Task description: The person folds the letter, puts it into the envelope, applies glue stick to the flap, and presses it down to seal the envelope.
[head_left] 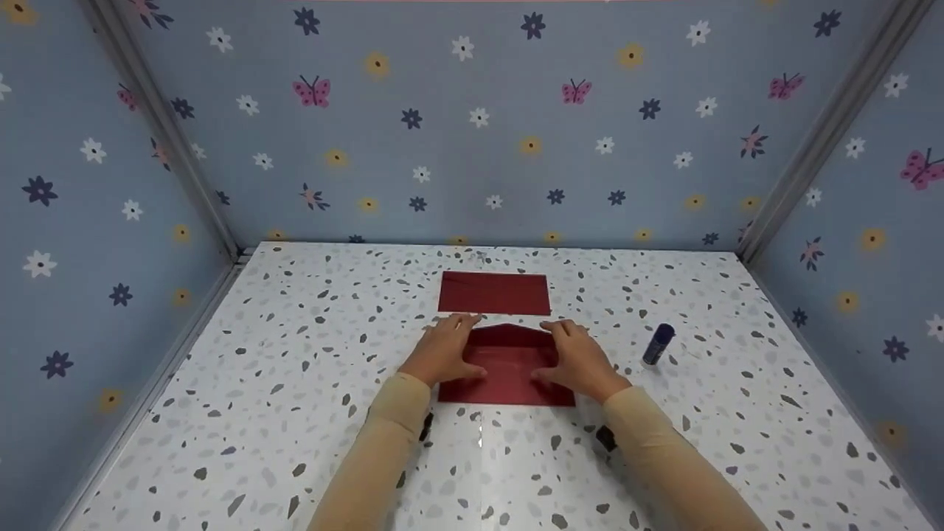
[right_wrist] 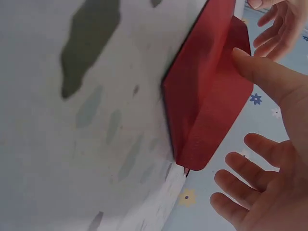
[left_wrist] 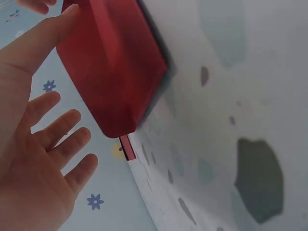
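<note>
A red paper envelope point(head_left: 507, 369) lies in front of me, its back flap folded up from the flat part. My left hand point(head_left: 442, 352) is at its left side and my right hand point(head_left: 582, 363) at its right. Both thumbs reach inward over the red paper; whether they touch it I cannot tell. In the left wrist view the fingers of the left hand point(left_wrist: 48, 154) are spread beside the raised flap. The right wrist view has the right hand point(right_wrist: 274, 178) with loosely extended fingers, apart from the envelope point(right_wrist: 207, 101).
Behind the envelope a flat red rectangular piece point(head_left: 493, 293) lies on the speckled white table point(head_left: 295, 354). A dark blue capped glue stick point(head_left: 658, 344) is to the right of my right hand. Flower-patterned walls point(head_left: 472, 133) enclose the table at the back and sides.
</note>
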A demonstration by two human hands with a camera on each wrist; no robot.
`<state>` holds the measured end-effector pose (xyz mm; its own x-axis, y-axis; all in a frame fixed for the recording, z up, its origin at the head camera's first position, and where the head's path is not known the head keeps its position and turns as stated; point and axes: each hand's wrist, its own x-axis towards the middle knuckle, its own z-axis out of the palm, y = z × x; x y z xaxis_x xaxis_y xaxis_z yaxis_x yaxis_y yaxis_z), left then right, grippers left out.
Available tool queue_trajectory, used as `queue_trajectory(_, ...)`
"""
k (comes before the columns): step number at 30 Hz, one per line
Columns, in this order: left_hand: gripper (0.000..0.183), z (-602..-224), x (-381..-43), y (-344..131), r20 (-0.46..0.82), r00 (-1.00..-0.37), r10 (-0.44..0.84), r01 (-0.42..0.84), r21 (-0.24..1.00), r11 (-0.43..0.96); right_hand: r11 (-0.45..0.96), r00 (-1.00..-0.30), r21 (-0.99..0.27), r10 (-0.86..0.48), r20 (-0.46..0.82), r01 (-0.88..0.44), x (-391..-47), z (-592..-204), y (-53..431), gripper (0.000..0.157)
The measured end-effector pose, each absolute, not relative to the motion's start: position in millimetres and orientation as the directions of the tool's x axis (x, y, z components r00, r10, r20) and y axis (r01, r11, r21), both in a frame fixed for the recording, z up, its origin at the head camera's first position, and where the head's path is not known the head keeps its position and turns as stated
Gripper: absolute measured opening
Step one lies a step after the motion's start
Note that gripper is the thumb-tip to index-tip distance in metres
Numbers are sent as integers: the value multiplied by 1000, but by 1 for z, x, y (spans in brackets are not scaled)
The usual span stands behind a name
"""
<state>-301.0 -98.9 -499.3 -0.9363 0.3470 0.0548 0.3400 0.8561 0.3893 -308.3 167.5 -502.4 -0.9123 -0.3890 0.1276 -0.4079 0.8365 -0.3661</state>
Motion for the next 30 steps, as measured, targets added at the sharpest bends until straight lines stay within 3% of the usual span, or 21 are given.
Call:
queue_trajectory(9,101,-506,-306,-95,-12,-936,352,321,388,864,871,-931,-344,-365,23,-351,-313,-508,168,92)
queue_trajectory(23,59,-506,-303,-95,-24,-928,371,327,425,844,874,-898,-228,-440,3,-429,-313,-506,169,66)
queue_trajectory(30,49,-501,-299,-96,-38,-918,396,345,419,840,858,-869,-186,-493,-37,-479,-310,-501,168,51)
